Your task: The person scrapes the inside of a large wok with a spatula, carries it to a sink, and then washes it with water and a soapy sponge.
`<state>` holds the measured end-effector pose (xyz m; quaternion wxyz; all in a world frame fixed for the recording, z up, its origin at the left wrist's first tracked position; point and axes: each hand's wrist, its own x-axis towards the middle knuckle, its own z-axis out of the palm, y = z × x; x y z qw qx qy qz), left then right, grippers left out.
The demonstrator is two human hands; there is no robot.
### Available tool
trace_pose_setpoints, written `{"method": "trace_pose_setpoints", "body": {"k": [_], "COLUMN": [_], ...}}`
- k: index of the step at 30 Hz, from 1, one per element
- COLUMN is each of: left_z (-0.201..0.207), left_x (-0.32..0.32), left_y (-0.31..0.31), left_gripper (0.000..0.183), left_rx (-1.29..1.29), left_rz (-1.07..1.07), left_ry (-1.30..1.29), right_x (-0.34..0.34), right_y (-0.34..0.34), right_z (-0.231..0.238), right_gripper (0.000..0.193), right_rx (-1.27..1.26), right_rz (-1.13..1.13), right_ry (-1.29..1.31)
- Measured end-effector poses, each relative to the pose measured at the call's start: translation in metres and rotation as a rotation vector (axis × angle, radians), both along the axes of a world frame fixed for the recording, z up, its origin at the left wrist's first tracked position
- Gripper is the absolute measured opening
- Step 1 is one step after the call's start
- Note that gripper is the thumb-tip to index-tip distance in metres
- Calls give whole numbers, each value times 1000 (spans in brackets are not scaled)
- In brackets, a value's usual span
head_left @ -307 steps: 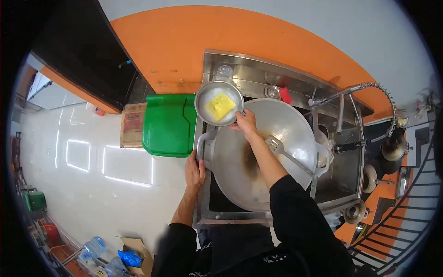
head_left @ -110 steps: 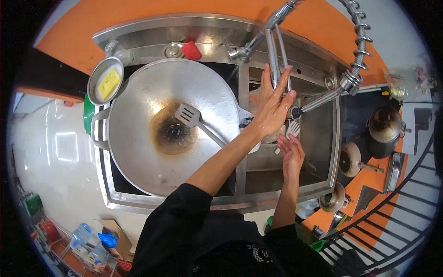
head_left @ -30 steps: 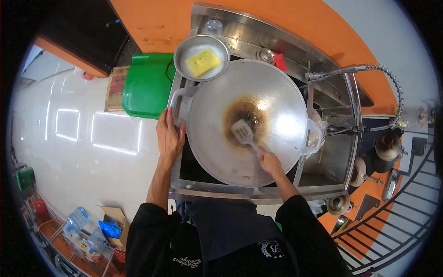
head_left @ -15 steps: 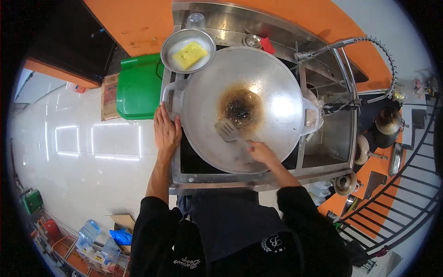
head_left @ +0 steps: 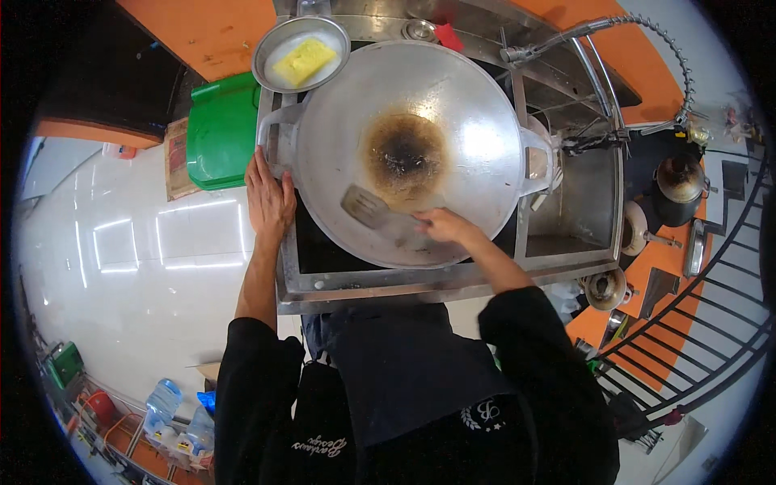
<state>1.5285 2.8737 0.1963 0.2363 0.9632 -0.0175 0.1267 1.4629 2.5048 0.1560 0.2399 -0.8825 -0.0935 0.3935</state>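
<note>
A wide silver wok rests on the stove, with a dark brown burnt patch at its bottom. My right hand is closed around the handle of a slotted metal spatula. The blade lies against the wok's inner wall, below and left of the burnt patch. At the wok's left side, my left hand lies with fingers stretched along the steel stove edge, just below the wok's looped left handle. Above that handle stands a metal bowl of whitish liquid holding a yellow sponge.
A steel sink adjoins the stove on the right, under a coiled spray faucet. Left of the stove is a green bin lid. A small red cloth lies behind the wok. Used pans stand at far right.
The spatula blade has moved left along the wok's lower wall, away from the burnt patch, and its angle has turned. My left hand stays by the left handle. The whole view has shifted slightly.
</note>
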Motion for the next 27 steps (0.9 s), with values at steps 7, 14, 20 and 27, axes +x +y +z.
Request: {"method": "trace_pose_setpoints", "body": {"k": [7, 14, 20, 27], "left_z": [-3, -4, -3, -1], "left_x": [1, 5, 6, 4], "left_y": [2, 1, 3, 3], "left_gripper": [70, 71, 68, 68], "left_rx": [18, 10, -14, -18], "left_rz": [-6, 9, -6, 13], "left_ry": [-18, -2, -24, -8], "right_x": [8, 36, -4, 51], "right_y": [-105, -83, 14, -5], "right_z": [138, 97, -30, -33], "right_gripper": [44, 37, 44, 42], "right_rx": [-489, -498, 262, -257], "right_rz": [248, 362, 36, -370], "right_ry": [269, 92, -442, -288]}}
